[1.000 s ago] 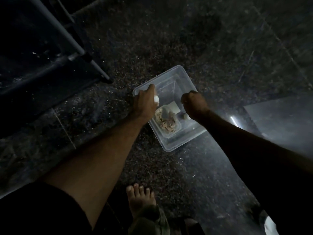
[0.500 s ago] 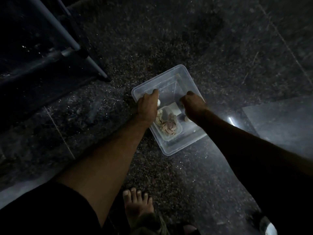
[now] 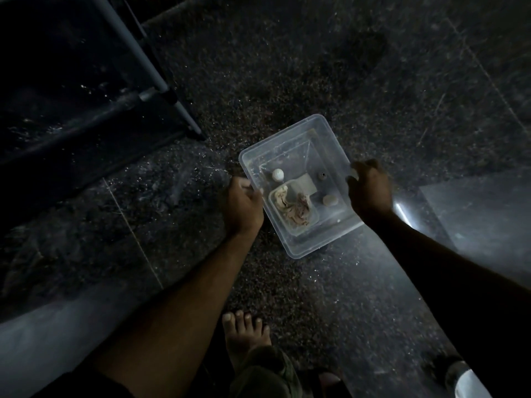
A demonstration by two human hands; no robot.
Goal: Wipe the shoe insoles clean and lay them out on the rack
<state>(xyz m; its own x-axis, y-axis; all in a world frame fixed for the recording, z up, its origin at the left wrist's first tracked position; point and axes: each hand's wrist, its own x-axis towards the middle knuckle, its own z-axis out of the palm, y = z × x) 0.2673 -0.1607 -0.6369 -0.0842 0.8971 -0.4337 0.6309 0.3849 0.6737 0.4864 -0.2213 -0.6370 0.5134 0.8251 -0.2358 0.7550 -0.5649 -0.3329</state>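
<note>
My rag (image 3: 293, 206) lies crumpled in one small tray (image 3: 309, 225) inside the clear tub (image 3: 287, 139), beside one white ball (image 3: 277, 175) and two small bits (too dim to name). My left hand (image 3: 242, 206) and right hand (image 3: 369, 188) grip its long rims, over the dark floor (image 3: 316, 67), near the rack (image 3: 129, 47).

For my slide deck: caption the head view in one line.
Both hands, left and right, grip a clear tub holding a cloth and small bits, on a dark floor.

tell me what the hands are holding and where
Both grip the clear plastic tub: left hand on its left rim, right hand on its right rim.
</note>
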